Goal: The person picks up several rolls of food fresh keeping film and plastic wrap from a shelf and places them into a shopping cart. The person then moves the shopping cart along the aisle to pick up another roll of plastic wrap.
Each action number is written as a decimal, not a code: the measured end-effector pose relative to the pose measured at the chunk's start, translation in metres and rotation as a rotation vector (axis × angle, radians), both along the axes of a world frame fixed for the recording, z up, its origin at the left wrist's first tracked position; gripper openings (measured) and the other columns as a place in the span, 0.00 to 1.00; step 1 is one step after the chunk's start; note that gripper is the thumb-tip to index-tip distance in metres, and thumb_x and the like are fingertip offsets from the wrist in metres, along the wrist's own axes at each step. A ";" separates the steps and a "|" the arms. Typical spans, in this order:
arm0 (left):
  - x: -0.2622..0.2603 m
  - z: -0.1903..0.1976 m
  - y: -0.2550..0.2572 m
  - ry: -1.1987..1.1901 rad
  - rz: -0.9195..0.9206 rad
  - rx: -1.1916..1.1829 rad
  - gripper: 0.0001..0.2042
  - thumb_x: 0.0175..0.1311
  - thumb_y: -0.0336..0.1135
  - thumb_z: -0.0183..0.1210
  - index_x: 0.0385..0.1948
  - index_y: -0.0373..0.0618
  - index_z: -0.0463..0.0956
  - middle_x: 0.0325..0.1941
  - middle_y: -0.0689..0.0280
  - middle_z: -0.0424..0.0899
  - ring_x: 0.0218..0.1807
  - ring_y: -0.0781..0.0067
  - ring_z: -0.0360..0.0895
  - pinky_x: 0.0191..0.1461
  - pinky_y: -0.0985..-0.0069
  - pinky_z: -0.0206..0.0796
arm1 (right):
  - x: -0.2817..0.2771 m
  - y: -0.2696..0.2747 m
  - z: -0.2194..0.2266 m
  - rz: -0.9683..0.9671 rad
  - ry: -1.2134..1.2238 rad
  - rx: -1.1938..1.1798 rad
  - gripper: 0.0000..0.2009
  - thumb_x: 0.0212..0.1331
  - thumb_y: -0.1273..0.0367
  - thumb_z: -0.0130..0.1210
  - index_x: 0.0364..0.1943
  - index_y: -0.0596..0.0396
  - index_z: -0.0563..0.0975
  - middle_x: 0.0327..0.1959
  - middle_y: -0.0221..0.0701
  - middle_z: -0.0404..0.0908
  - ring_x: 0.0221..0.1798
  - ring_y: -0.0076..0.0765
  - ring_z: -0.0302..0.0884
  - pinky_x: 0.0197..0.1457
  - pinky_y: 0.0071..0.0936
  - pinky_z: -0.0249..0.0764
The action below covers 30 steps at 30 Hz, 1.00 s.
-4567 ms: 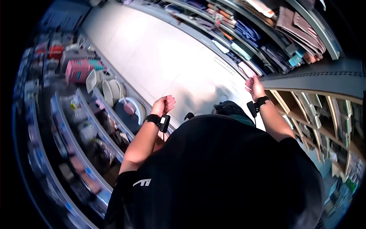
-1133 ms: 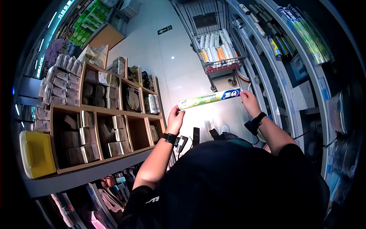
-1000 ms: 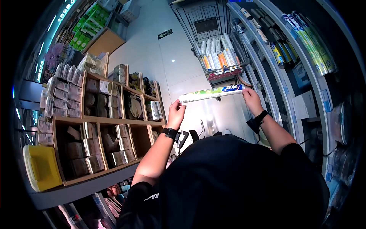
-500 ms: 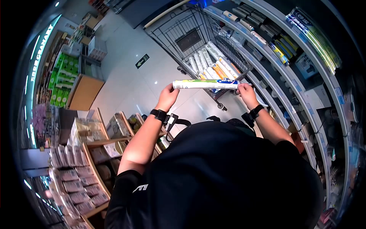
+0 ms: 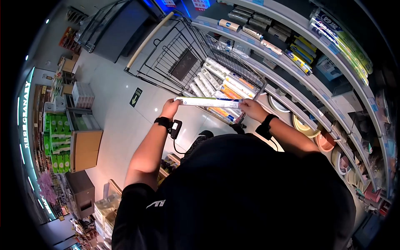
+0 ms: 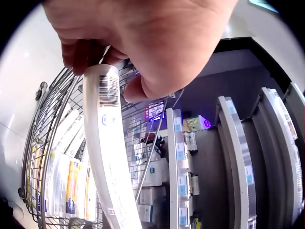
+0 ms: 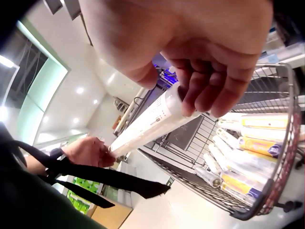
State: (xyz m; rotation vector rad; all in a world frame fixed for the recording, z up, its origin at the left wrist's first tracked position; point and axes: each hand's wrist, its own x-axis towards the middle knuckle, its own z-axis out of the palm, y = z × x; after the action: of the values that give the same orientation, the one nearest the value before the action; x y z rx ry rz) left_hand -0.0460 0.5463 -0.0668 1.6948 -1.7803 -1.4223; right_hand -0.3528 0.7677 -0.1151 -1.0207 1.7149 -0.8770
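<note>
A long, slim roll in white packaging with green and blue print (image 5: 210, 102) is held level between both hands. My left hand (image 5: 169, 109) pinches one end, where the left wrist view shows a barcode near the fingertips. At the other end, my right hand (image 5: 254, 110) grips the roll's tip between thumb and curled fingers. Just beyond it stands a wire shopping cart (image 5: 166, 86), and the roll overlaps the cart's near edge in the head view. Inside the cart lie several similar white rolls, some with orange bands (image 7: 259, 145).
Shelving (image 5: 291, 89) runs along the right side, with dark and yellow rolls and tall green-blue rolls on it, and basins (image 5: 306, 125) lower down. A floor arrow sign (image 5: 135, 97) lies left of the cart. Green packs (image 5: 58, 137) stand at the left.
Both hands were without the roll in the oldest frame. Over the last second the view has turned, and the roll has come from in front of the cart to overlapping its near edge.
</note>
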 end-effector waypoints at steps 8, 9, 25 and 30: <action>-0.024 -0.077 -0.148 -0.267 -0.323 0.136 0.26 0.48 0.44 0.53 0.39 0.24 0.73 0.37 0.47 0.80 0.41 0.56 0.77 0.46 0.68 0.64 | 0.052 -0.070 -0.026 -0.149 -0.050 0.236 0.22 0.61 0.54 0.47 0.33 0.63 0.77 0.28 0.38 0.80 0.31 0.37 0.76 0.38 0.30 0.70; -0.025 -0.110 -0.178 -0.302 -0.426 0.155 0.26 0.49 0.46 0.52 0.39 0.27 0.74 0.35 0.47 0.80 0.39 0.54 0.77 0.45 0.66 0.65 | 0.057 -0.079 -0.040 -0.146 -0.031 0.211 0.23 0.61 0.53 0.47 0.32 0.63 0.77 0.28 0.38 0.80 0.30 0.38 0.76 0.38 0.31 0.70; -0.074 -0.157 -0.290 -0.790 -1.020 0.340 0.17 0.60 0.34 0.51 0.49 0.40 0.72 0.40 0.51 0.79 0.48 0.62 0.76 0.49 0.73 0.67 | 0.147 -0.197 -0.126 -0.528 -0.396 0.545 0.31 0.61 0.51 0.46 0.62 0.58 0.61 0.40 0.33 0.77 0.35 0.27 0.74 0.34 0.26 0.73; -0.055 -0.108 -0.334 0.072 -0.815 0.160 0.12 0.61 0.31 0.49 0.45 0.40 0.73 0.43 0.63 0.79 0.45 0.71 0.75 0.50 0.78 0.65 | 0.150 -0.189 -0.133 -0.450 -0.281 0.423 0.23 0.62 0.54 0.45 0.47 0.61 0.73 0.33 0.33 0.78 0.33 0.28 0.74 0.39 0.27 0.71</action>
State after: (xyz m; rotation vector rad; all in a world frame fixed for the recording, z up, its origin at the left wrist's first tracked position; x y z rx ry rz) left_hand -0.1011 0.2125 -0.1744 0.9581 -2.5106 -1.9277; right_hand -0.2027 0.5788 -0.2481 -0.2196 1.8058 -0.8346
